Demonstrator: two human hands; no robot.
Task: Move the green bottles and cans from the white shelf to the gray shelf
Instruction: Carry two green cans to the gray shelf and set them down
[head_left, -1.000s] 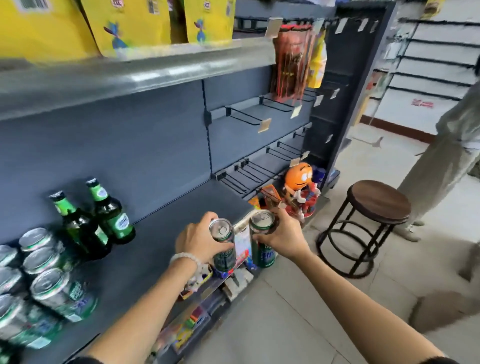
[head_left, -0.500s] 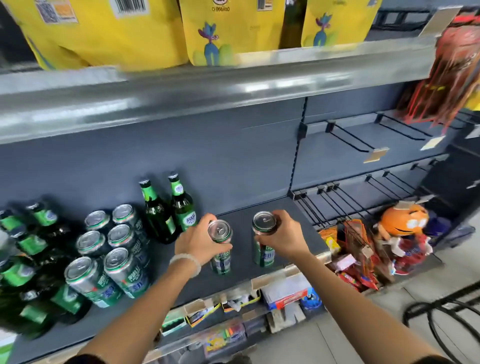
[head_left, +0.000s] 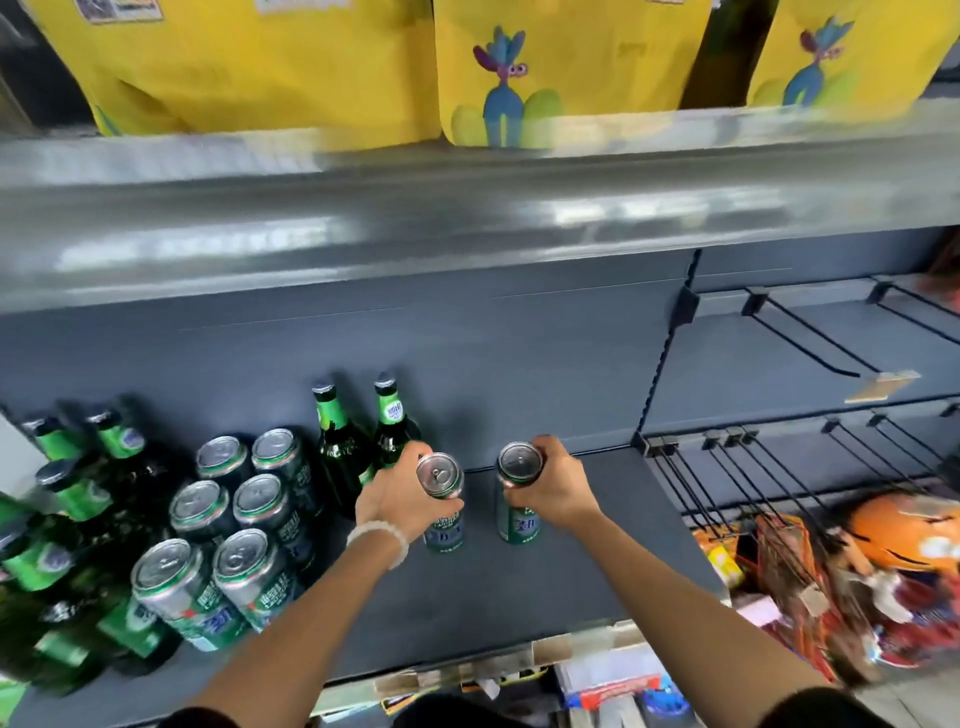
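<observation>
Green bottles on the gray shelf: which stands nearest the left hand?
The rightmost green bottle, right behind the left hand; the fingers overlap its base. Its neighbour stands farther left.

2 green cans (head_left: 443, 512) (head_left: 518, 499) upright over gray shelf (head_left: 571, 561); more cans (head_left: 244, 525), bottles (head_left: 343, 441) at left.

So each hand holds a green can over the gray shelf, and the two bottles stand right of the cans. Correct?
Not quite. In the head view the two bottles stand left of both held cans. The left hand and right hand do each grip a green can over the gray shelf.
</observation>
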